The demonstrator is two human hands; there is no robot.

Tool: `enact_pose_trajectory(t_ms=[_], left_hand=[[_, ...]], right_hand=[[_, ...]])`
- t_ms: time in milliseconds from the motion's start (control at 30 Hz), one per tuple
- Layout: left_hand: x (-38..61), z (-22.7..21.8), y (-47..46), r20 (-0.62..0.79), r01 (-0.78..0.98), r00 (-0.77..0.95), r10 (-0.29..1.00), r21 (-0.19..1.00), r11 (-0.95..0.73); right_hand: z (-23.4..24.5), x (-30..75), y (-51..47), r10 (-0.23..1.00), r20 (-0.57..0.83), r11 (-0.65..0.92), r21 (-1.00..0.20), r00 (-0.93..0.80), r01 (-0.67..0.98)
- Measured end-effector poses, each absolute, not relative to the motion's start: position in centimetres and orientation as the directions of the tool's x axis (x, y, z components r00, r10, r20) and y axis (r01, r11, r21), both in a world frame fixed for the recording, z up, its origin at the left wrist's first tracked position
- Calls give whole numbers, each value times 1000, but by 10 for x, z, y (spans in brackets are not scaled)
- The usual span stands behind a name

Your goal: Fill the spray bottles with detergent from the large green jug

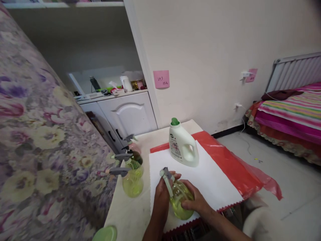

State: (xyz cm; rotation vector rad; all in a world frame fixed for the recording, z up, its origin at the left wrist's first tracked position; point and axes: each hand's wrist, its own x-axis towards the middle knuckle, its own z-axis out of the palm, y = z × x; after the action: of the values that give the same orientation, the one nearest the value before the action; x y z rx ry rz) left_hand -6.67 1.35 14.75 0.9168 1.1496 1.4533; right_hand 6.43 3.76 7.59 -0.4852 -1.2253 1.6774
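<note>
Head view recorded a translucent yellow-green plastic spray bottle with a grey trigger head, tilted, near the front edge of the pale table, on a white zigzag-edged cloth. The left hand was closed around the neck under the trigger. The right hand was wrapped round the rounded body. The bottle was judged light, thin-walled, yielding under squeeze, and slippery if wet. The soundest holds appeared to be the narrow neck and the widest part of the body. A white handled detergent jug with a green cap stood behind it. Three similar spray bottles lined the left edge.
</note>
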Motion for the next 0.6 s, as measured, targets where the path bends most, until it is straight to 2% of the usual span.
enact_pose_trajectory(t_ms=[100, 300, 467, 600], left_hand=[[-70, 143, 16, -41, -273, -147, 988, 962, 0], [-70, 143, 15, -108, -353, -114, 988, 934, 61], [-71, 138, 14, -127, -312, -95, 987, 946, 92], [-73, 132, 13, -80, -284, -48, 996, 957, 63]], right_hand=[[77, 64, 37, 864, 205, -29, -892, -460, -451], [83, 64, 34, 838, 243, -77, -833, -489, -547], [83, 68, 35, 821, 255, -89, -827, -511, -555], [78, 70, 37, 800, 268, -113, -811, -536, -574]])
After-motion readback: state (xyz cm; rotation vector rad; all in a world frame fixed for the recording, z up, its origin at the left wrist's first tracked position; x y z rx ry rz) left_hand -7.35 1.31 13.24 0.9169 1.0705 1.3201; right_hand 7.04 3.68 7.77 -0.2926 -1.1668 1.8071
